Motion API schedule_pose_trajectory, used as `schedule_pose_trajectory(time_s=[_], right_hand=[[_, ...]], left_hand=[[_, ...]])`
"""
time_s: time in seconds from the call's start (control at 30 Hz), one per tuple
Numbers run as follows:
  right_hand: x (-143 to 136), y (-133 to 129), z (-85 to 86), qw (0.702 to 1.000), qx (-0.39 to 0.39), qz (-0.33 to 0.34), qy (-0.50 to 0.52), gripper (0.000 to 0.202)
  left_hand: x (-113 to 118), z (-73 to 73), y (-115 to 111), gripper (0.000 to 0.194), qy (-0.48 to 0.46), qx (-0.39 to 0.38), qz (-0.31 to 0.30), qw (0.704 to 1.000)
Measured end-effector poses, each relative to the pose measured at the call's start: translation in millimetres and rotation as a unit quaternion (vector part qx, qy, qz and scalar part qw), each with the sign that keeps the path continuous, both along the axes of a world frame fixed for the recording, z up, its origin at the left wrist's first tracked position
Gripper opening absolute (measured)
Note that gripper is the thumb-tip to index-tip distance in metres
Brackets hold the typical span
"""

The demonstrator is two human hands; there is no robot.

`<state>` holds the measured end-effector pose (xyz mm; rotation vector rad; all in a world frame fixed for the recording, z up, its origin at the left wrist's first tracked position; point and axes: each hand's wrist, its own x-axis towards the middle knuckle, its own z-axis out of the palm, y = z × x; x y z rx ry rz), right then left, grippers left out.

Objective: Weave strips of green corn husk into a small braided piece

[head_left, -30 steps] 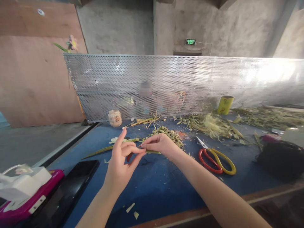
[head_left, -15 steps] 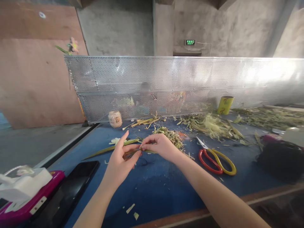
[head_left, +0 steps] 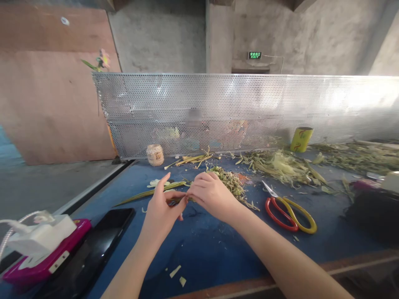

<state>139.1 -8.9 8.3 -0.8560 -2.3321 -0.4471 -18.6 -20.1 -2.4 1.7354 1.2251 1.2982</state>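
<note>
My left hand (head_left: 164,207) is closed in a pinch, its index finger raised and its thumb pointing right. My right hand (head_left: 213,195) meets it there, fingers bent and pressed together. A thin greenish plant strip (head_left: 192,200) shows slightly between the fingertips; most of it is covered by the fingers. Behind my left hand a long green stalk (head_left: 137,197) lies across the blue table (head_left: 199,257), near a pale petal-like piece (head_left: 154,182). Just beyond my right hand is a heap of dried plant scraps (head_left: 232,182).
Scissors (head_left: 289,211) with red and yellow handles lie to the right. A black phone (head_left: 90,245) and a magenta power strip (head_left: 62,261) are at left. Farther back stand a wrapped jar (head_left: 155,155), dry stalks (head_left: 193,159), husks (head_left: 280,164), a yellow can (head_left: 301,140) and a perforated metal screen (head_left: 202,95).
The fingers of my right hand have curled further over the pinch point. The whole view has shifted slightly, so the table things appear a little farther right.
</note>
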Motion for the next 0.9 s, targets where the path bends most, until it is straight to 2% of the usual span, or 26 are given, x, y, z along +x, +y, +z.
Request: schedule_pose_trajectory(time_s=[0.1,0.23,0.53,0.63,0.73,0.9], right_hand=[[1.3,-0.6,1.9,0.995,0.063,-0.034,-0.071,0.017],[1.1,0.5,1.7,0.99,0.096,-0.051,-0.092,0.02],[1.2,2.5,-1.5,0.998,0.052,-0.001,-0.026,0.019],[0.9,3.9,-2.2,0.999,0.01,0.03,0.021,0.017],[1.3,5.7,-1.8,0.991,-0.062,0.065,0.101,0.015],[1.9,7.6,0.6,0.941,-0.223,0.124,0.224,0.013]], left_hand=[[0.1,1.6,-0.8,0.076,-0.024,-0.025,-0.011,0.999],[0.6,3.2,-1.7,0.077,-0.056,-0.05,-0.02,0.997],[0.7,3.7,0.6,0.075,-0.073,-0.064,-0.031,0.995],[0.0,5.6,-1.0,0.073,-0.067,-0.062,-0.028,0.995],[-1.0,7.7,-2.8,0.072,-0.08,-0.082,-0.055,0.992],[-2.2,10.2,-4.9,0.07,-0.098,-0.097,-0.064,0.988]])
